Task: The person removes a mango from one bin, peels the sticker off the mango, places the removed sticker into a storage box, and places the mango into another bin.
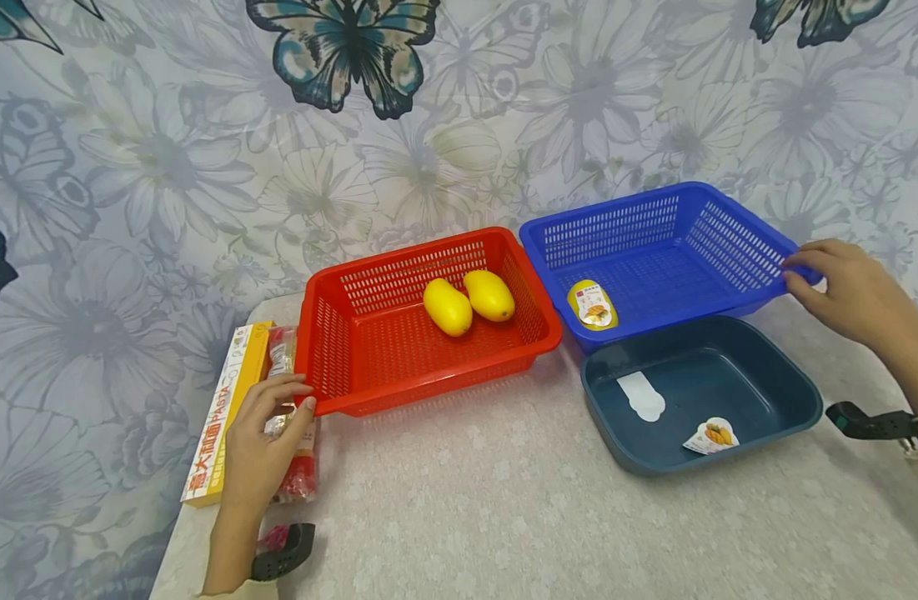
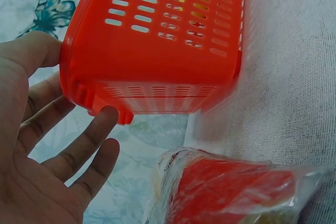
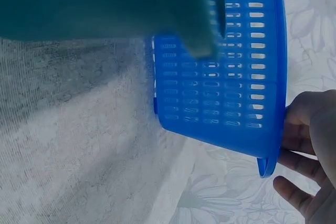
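My left hand is at the front left corner of the red basket, pinching its rim between thumb and fingers; the left wrist view shows two lower fingers extended below the rim. Two yellow mangoes lie together toward the right inside it. Across the table, my right hand grips the right corner of the blue basket, thumb and fingers on either side of the rim. One yellow mango with a white label rests in the blue basket's front left corner. The two baskets stand side by side, rims close together.
A dark teal basin sits before the blue basket, holding a white paper piece and a printed label. A yellow and white pasta box and a red plastic-wrapped packet lie at the left table edge. Patterned wallpaper rises behind.
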Demonstrator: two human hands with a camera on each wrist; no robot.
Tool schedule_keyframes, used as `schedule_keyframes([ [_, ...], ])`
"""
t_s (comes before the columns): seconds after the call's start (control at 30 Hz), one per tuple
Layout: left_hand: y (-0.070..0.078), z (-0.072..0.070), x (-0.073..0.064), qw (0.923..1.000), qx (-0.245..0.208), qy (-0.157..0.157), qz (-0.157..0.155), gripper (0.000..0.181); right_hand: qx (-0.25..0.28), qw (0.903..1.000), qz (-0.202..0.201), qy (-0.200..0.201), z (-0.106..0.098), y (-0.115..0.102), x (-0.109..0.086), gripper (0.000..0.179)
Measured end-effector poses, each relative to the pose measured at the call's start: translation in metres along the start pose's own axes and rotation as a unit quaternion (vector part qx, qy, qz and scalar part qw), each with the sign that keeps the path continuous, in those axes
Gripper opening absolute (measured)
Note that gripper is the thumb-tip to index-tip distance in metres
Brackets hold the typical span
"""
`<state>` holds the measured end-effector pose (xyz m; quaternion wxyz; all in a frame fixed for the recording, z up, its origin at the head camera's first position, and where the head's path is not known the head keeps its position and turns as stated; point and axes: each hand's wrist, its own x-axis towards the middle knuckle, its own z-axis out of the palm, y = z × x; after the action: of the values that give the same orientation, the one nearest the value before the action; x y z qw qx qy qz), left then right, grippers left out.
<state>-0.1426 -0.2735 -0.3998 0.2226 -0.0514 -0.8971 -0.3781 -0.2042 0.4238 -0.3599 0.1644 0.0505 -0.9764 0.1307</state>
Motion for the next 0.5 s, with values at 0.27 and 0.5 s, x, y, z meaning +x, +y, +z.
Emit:
schedule_keyframes([
  [0.27,-0.001,0.0006,-0.0001,1.0,-0.004,0.0,-0.002,0.022,0.002,0.9996,0.028,-0.004,-0.0001,0.0062,-0.0033,0.032],
  [0.5,-0.0001,-0.0003,-0.0002,0.9999,-0.001,-0.001,-0.011,0.024,0.009,0.9989,0.044,-0.008,0.0022,0.0087,-0.0067,0.034],
])
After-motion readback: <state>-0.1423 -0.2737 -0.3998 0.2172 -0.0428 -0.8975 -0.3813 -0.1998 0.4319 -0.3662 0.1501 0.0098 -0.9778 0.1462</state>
